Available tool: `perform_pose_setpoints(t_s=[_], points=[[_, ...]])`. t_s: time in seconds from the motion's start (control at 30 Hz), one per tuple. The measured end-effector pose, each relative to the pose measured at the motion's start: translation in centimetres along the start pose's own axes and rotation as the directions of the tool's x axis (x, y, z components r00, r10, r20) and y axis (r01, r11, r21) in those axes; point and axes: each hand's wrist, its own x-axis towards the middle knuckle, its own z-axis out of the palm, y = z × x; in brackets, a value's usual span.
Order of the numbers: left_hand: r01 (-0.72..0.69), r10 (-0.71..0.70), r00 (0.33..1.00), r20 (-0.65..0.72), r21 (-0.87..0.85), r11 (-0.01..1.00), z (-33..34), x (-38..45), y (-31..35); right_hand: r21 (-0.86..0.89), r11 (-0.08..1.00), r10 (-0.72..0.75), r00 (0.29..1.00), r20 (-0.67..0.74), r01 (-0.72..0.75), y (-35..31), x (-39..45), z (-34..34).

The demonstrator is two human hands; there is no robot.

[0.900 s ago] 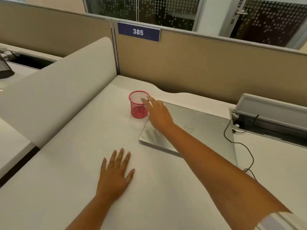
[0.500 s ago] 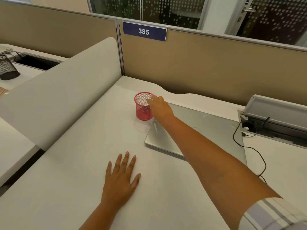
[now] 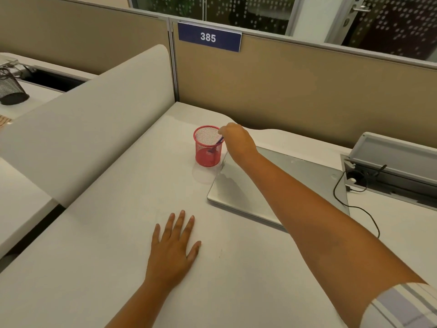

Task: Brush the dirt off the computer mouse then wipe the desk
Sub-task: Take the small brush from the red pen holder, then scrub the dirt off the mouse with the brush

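Brush [image 3: 216, 145] handle, slanting in the red mesh cup [image 3: 208, 147], is now pinched by the right hand [image 3: 236, 138], which earlier only reached; the left hand [image 3: 172, 247] stays flat on the desk [image 3: 106, 245], so brushing looks imminent.

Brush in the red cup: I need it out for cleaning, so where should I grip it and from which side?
Pinch the upper handle end of the brush from above. It leans against the cup's right rim with its lower end deep inside the mesh, so only the top is reachable. The right hand is already there; whether it grips the brush is unclear. Lift along the lean.
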Motion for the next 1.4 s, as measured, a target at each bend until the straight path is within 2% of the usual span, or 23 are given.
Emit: perform_pose_setpoints(t_s=[0.07, 0.1, 0.13, 0.2, 0.27, 0.33, 0.43, 0.5, 0.57, 0.67, 0.77, 0.93, 1.03, 1.13, 1.3, 1.4], points=[[0.003, -0.003, 1.000, -0.006, -0.009, 1.000, 0.0, 0.0, 0.0, 0.074, 0.994, 0.086, 0.993, -0.082, -0.080, 0.2, -1.0, -0.7], [0.000, -0.001, 1.000, -0.007, -0.012, 1.000, 0.0, 0.1, 0.0, 0.165, 0.977, 0.155, 0.979, -0.131, -0.133, 0.5, -1.8, -1.2], [-0.004, 0.003, 1.000, -0.004, -0.013, 1.000, -0.1, 0.1, 0.0, 0.297, 0.935, 0.252, 0.952, -0.173, -0.194, 0.8, -2.8, -1.8], [-0.002, 0.002, 1.000, 0.005, -0.013, 1.000, -0.2, 0.1, 0.0, 0.557, 0.780, 0.461, 0.865, -0.200, -0.287, 1.3, -5.0, -3.0], [0.003, -0.003, 1.000, 0.012, -0.015, 1.000, -0.3, 0.1, 0.1, 0.749, 0.564, 0.617, 0.780, -0.102, -0.348, 1.9, -7.3, -3.9], [0.008, -0.008, 1.000, 0.024, -0.019, 1.000, -0.4, 0.3, 0.2, 0.872, 0.276, 0.709, 0.698, 0.100, -0.405, 2.5, -9.7, -4.4], [0.009, -0.009, 0.994, 0.111, 0.005, 1.000, -0.8, 0.4, 0.2, 0.885, -0.120, 0.720, 0.574, 0.390, -0.450, 3.4, -14.8, -5.2], [0.007, -0.009, 0.975, 0.222, 0.012, 1.000, -1.4, 0.6, 0.2, 0.860, -0.305, 0.689, 0.528, 0.496, -0.409, 3.8, -18.8, -5.5], [0.011, -0.014, 0.942, 0.336, 0.012, 1.000, -2.3, 0.6, 0.6, 0.845, -0.399, 0.672, 0.514, 0.534, -0.356, 4.5, -23.0, -5.7], [-0.018, 0.015, 0.911, 0.412, 0.003, 1.000, -2.8, -1.0, 2.5, 0.818, -0.506, 0.658, 0.492, 0.571, -0.274, 6.1, -28.5, -6.1], [-0.105, 0.104, 0.902, 0.420, -0.019, 0.994, -2.7, -3.7, 5.0, 0.793, -0.581, 0.681, 0.424, 0.598, -0.185, 7.3, -32.9, -6.7], [-0.198, 0.205, 0.885, 0.418, -0.061, 0.978, -2.3, -6.8, 8.4, 0.810, -0.572, 0.741, 0.341, 0.578, -0.131, 7.4, -38.5, -7.5], [-0.258, 0.275, 0.878, 0.393, -0.097, 0.961, -2.0, -8.9, 9.6, 0.839, -0.533, 0.808, 0.226, 0.543, -0.109, 7.1, -41.4, -8.1], [-0.291, 0.327, 0.875, 0.357, -0.153, 0.944, -2.2, -11.0, 10.4, 0.850, -0.520, 0.836, 0.154, 0.527, -0.086, 6.9, -44.0, -9.0], [-0.325, 0.375, 0.860, 0.345, -0.195, 0.925, -2.7, -13.1, 12.0, 0.874, -0.485, 0.868, 0.099, 0.486, -0.036, 6.9, -48.0, -10.5], [-0.368, 0.432, 0.848, 0.308, -0.246, 0.897, -2.9, -14.2, 13.5, 0.856, -0.517, 0.849, 0.136, 0.511, 0.012, 7.1, -50.3, -11.2]])
